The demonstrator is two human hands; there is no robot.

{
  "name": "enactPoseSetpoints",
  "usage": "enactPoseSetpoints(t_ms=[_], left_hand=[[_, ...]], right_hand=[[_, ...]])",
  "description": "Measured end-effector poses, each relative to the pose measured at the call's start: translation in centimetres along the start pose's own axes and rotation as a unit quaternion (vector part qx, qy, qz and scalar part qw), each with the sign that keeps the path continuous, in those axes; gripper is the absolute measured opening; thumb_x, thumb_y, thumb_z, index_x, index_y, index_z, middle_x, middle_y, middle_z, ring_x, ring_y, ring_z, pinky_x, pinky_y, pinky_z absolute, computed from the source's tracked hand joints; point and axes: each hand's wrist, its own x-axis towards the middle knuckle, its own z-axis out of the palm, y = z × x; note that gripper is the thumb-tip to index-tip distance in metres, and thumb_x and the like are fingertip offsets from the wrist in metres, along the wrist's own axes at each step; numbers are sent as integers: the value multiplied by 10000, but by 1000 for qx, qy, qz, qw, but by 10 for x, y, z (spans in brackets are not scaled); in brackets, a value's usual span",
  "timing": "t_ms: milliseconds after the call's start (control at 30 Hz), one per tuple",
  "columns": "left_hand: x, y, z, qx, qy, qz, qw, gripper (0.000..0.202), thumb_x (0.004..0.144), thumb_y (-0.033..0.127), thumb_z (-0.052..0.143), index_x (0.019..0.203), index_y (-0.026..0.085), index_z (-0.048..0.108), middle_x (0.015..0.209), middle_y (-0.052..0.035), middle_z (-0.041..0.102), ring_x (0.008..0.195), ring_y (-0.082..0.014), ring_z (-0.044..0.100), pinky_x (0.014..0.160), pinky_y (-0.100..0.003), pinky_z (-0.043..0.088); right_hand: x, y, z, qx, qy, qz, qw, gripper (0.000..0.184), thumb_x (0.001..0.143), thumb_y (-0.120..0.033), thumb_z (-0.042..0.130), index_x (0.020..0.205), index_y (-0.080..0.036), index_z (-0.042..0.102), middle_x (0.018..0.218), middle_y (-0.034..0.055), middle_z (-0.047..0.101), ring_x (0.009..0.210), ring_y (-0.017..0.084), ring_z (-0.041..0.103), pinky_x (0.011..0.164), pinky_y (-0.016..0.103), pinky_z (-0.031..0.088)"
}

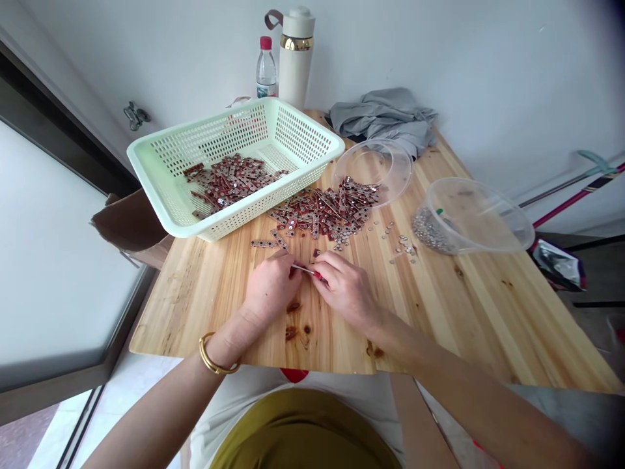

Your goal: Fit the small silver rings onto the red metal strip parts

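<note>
My right hand (344, 286) is closed around a thin metal tool with a red handle (318, 276). The tool's slim shaft reaches left to the fingers of my left hand (274, 279). That hand is closed too, its fingertips bent inward, and whatever they grip is hidden. Just beyond my hands lie a few loose reddish-brown strips with round metal discs (264, 244). A large heap of the same strips (325, 212) spreads on the wooden table behind them. Small silvery discs (404, 246) are scattered to the right of the heap.
A pale green basket (244, 212) holding more strips stands at the back left. On the right, a clear tub (481, 244) leans with small metal pieces inside. A clear round lid (398, 172), grey cloth (383, 114), water bottle (266, 68) and white flask (294, 71) are farther back.
</note>
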Motion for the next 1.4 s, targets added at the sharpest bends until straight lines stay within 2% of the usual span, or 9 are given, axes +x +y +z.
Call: enactPoseSetpoints(t_ms=[200,333,467,567,667,767,967,1200,1400], left_hand=[[-3,-1,2,-4,9,3,1000,149,849,166,539,796,184,676,816,-25,679,727,-159,617,680,-268,439],[-3,0,3,15,14,4,1000,142,858,178,535,808,195,667,833,-22,686,734,-160,621,669,-265,433],[-3,3,2,41,16,-9,999,124,851,182,539,817,197,658,849,-28,688,753,-172,629,662,-273,428],[-2,5,3,51,24,-21,998,127,857,203,532,799,195,645,842,-32,683,769,-181,633,666,-279,431],[-2,6,3,48,22,-24,998,116,842,185,536,784,194,636,836,-29,679,780,-177,633,680,-276,435],[-2,6,3,50,22,-29,998,109,837,185,538,784,195,633,833,-28,678,784,-176,631,686,-273,437],[-3,7,3,52,18,-27,998,115,849,209,537,791,199,636,853,-27,677,795,-180,633,682,-271,435],[-4,7,5,68,17,-36,997,110,857,218,530,807,205,627,852,-19,669,755,-172,628,646,-266,416],[-4,7,5,59,11,-33,998,104,850,215,531,799,208,621,836,-11,659,718,-162,611,625,-263,399]], right_hand=[[-12,-5,-7,13,-50,-6,999,293,916,-98,493,1151,-162,655,1029,78,673,956,193,651,810,307,540],[-13,-7,-11,18,-79,-1,997,330,916,-98,485,1204,-171,627,1067,83,664,979,212,647,815,334,550],[-14,-7,-17,97,-38,57,993,312,962,-209,501,1264,-175,571,1082,80,654,954,196,647,850,332,540],[-20,-12,-23,104,-12,118,988,361,991,-250,451,1337,-163,503,1064,91,643,941,203,646,830,341,537],[-27,-19,-24,89,-34,139,986,330,1001,-216,395,1277,-182,573,1005,83,617,881,194,647,790,330,534],[-30,-25,-18,74,-41,149,985,323,994,-222,411,1235,-191,624,939,68,593,783,171,636,747,310,532],[-29,-28,-10,51,-56,159,984,358,987,-201,409,1282,-182,612,923,74,584,754,170,621,701,303,528],[-27,-22,-11,103,-33,165,980,338,976,-201,433,1236,-181,647,868,64,598,738,167,614,694,299,526],[-25,-22,-11,94,-44,170,980,343,967,-180,435,1230,-150,653,882,77,609,742,178,625,693,312,527]])
